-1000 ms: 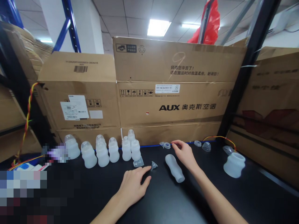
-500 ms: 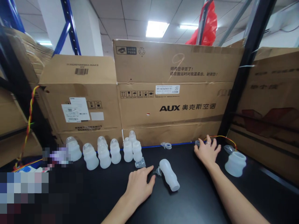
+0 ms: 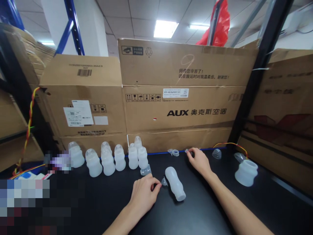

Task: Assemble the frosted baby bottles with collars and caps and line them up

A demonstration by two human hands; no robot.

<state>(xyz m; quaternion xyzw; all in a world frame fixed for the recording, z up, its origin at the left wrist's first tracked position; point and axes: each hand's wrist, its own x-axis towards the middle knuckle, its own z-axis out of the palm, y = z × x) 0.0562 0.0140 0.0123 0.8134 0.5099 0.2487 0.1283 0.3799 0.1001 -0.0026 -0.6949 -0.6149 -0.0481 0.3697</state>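
Your left hand [image 3: 144, 194] pinches a small clear funnel [image 3: 163, 181] beside the toppled bottle [image 3: 174, 183] at mid-table. Your right hand [image 3: 199, 160] grips a clear cap [image 3: 187, 151] near the boxes [image 3: 176, 98].

Seven upright bottles [image 3: 119, 158], perhaps; one lying bottle [image 3: 175, 183]

- A pixelated patch [image 3: 24, 205] hides the table's lower-left corner; a smaller blurred patch [image 3: 60, 161] covers something beside the upright bottles [image 3: 107, 160].
- My forearms are cut off by the bottom edge.
- The small clear piece [image 3: 187, 151] at my right hand [image 3: 199, 160] fingertips is too small to identify.
- My left hand [image 3: 144, 194] hides whatever lies under its palm.
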